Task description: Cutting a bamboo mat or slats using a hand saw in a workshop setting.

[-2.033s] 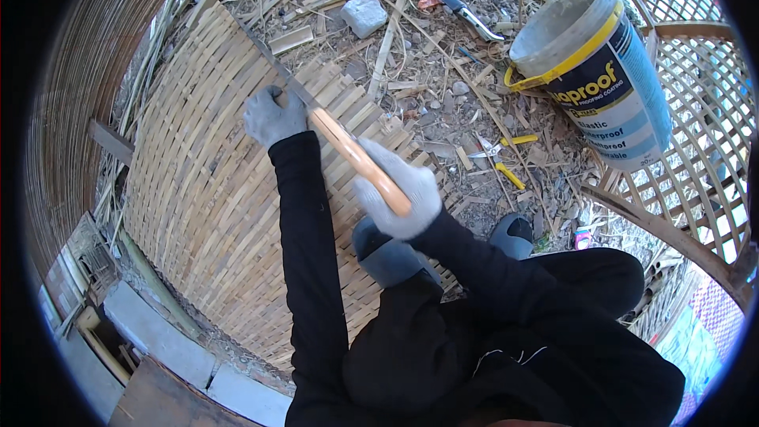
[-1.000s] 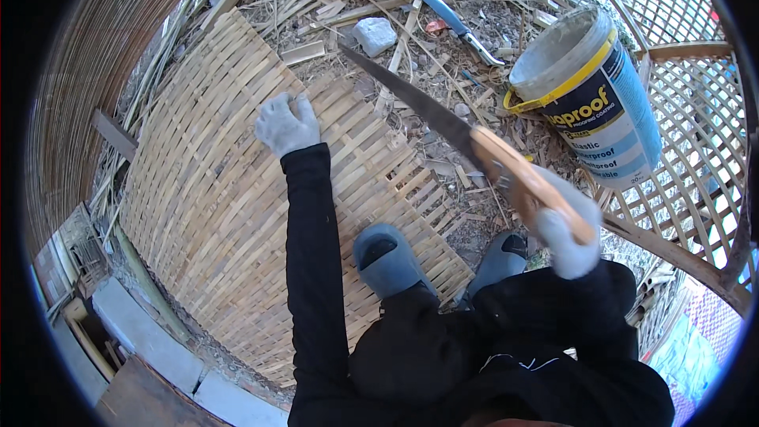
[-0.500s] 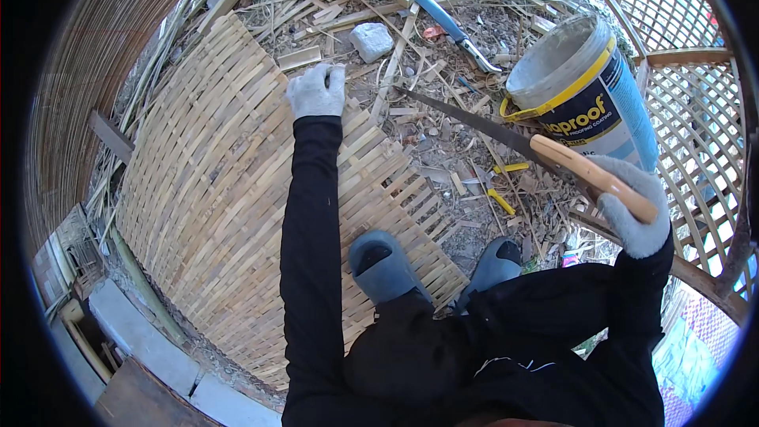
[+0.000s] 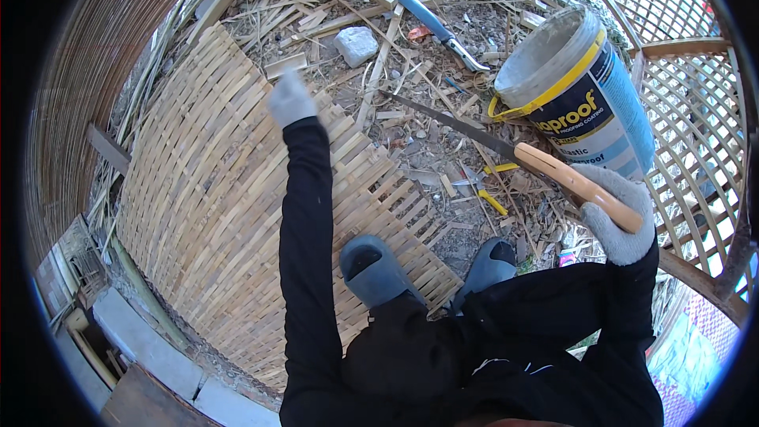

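A hand saw (image 4: 484, 136) with a light wooden handle (image 4: 571, 182) is in my right hand (image 4: 624, 217), whose gloved fingers wrap around the handle. Its dark blade slants up and left above the littered ground. Over the far right edge of a woven bamboo panel (image 4: 229, 166) is my left hand (image 4: 291, 100), also in a pale glove. Motion blurs its fingers, so their grip and any contact with the panel stay unclear. My feet, in blue-grey slides (image 4: 375, 269), are at the panel's near right edge, the left one on the weave.
A large bucket (image 4: 589, 103) with a yellow rim leans at the right, before a lattice screen (image 4: 688, 126). Beyond the panel are a white stone (image 4: 356, 47), a curved blue tool (image 4: 415, 9) and loose bamboo strips. Yellow-handled pliers (image 4: 492, 199) lie among scraps; grey blocks (image 4: 146, 340) line the left.
My left hand has shifted slightly left along the panel's edge and is now blurred. The whole view has moved a little; the saw stays in my right hand.
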Demonstrator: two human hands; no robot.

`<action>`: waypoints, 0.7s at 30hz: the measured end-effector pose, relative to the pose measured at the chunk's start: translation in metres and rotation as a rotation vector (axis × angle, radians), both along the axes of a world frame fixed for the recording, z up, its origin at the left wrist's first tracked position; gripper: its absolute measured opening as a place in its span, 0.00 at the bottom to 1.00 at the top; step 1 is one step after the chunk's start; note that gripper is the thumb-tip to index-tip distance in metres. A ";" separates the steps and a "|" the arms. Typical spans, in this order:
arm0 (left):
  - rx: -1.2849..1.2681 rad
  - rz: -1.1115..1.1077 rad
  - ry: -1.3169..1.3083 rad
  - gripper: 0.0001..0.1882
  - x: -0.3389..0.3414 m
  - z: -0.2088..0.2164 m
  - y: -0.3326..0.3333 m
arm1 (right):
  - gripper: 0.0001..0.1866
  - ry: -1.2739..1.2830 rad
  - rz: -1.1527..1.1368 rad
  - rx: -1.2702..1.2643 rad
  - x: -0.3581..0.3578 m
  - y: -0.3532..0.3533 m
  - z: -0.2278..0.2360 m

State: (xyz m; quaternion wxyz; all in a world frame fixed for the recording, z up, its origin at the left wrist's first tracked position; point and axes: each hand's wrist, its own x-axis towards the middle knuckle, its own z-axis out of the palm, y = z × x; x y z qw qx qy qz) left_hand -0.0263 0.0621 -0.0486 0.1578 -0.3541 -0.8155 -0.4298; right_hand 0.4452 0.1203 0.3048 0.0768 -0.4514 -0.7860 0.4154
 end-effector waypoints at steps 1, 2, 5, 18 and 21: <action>0.392 0.067 -0.580 0.29 0.002 0.009 0.005 | 0.26 -0.004 -0.033 0.013 0.003 0.001 0.000; 0.772 0.140 -1.165 0.29 0.003 0.020 0.006 | 0.26 -0.019 -0.048 0.022 0.006 0.003 0.000; 0.920 0.016 -1.222 0.32 0.004 0.039 -0.020 | 0.26 -0.005 -0.056 0.014 0.008 0.005 0.000; 1.110 -0.411 -1.535 0.36 0.058 0.097 -0.006 | 0.27 -0.056 0.015 0.001 -0.009 -0.009 0.012; 0.939 -0.477 -1.660 0.36 0.129 0.136 0.020 | 0.28 -0.065 0.020 0.048 -0.005 -0.007 0.011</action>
